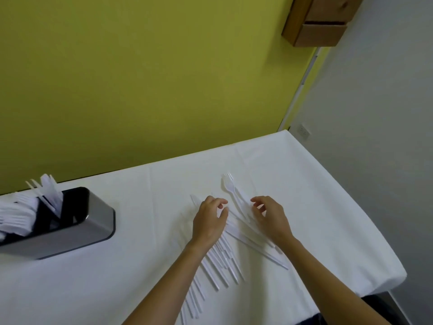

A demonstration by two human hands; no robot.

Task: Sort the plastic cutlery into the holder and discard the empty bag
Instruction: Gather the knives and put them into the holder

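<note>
Several loose white plastic cutlery pieces [225, 261] lie fanned out on the white tablecloth in the middle. Two forks [230, 187] stick out at the far end of the pile. My left hand [209, 221] hovers over the pile's left part, thumb and forefinger close together, fingers curled. My right hand [269, 215] sits over the right part with curled fingers, just beside the fork handles. Whether either hand pinches a piece is unclear. The grey and black cutlery holder [93, 226] stands at the left, with white cutlery [23, 212] standing in it. No bag is in view.
The table [316, 195] is covered by a white cloth; its right edge drops off near a grey wall. A yellow-green wall runs behind it. A wooden box [321, 22] hangs high on the wall at the upper right.
</note>
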